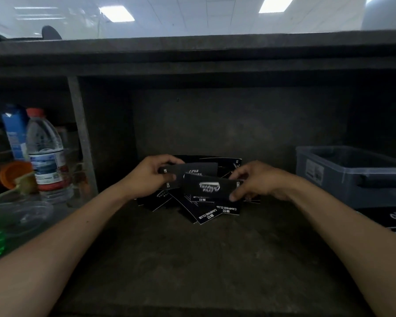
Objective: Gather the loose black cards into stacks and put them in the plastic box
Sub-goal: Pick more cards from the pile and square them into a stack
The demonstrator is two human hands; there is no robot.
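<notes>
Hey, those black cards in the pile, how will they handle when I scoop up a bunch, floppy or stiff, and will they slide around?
The card in the right hand stays flat, held by one end, so the cards are probably fairly stiff and light. They lie fanned over one another, so a scooped bunch will likely slip apart unless squared. The left hand pinches its own card easily; edges should lift readily.

Black cards (206, 209) heaped on shelf; plastic box (357, 175) right.
</notes>
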